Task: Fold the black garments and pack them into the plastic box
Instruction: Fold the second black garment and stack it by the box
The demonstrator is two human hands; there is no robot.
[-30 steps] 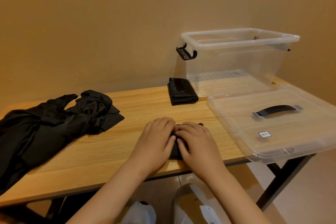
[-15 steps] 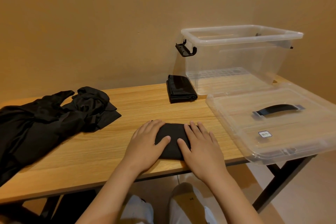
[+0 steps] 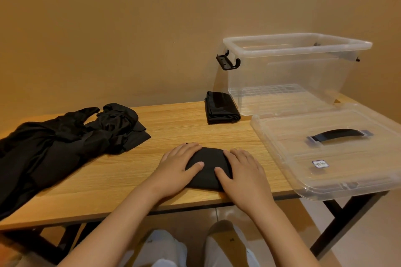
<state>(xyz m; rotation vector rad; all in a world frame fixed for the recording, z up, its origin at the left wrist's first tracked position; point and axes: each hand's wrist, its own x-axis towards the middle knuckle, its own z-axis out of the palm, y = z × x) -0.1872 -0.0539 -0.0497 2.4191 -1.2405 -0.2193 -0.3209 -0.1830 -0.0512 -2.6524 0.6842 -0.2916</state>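
A small folded black garment (image 3: 208, 166) lies near the table's front edge. My left hand (image 3: 178, 168) rests flat on its left side and my right hand (image 3: 243, 171) lies flat on its right side, fingers straight. A second folded black garment (image 3: 221, 107) sits further back, just left of the clear plastic box (image 3: 288, 71), which stands open at the back right with nothing visible inside. A heap of unfolded black garments (image 3: 63, 138) covers the table's left part.
The box's clear lid (image 3: 325, 154) with a black handle lies flat at the right, overhanging the wooden table (image 3: 121, 171). A tan wall runs right behind the table. My knees show below the front edge.
My hands were bunched together over the garment a second ago; they have spread apart to its left and right sides and now lie flat, leaving its middle visible.
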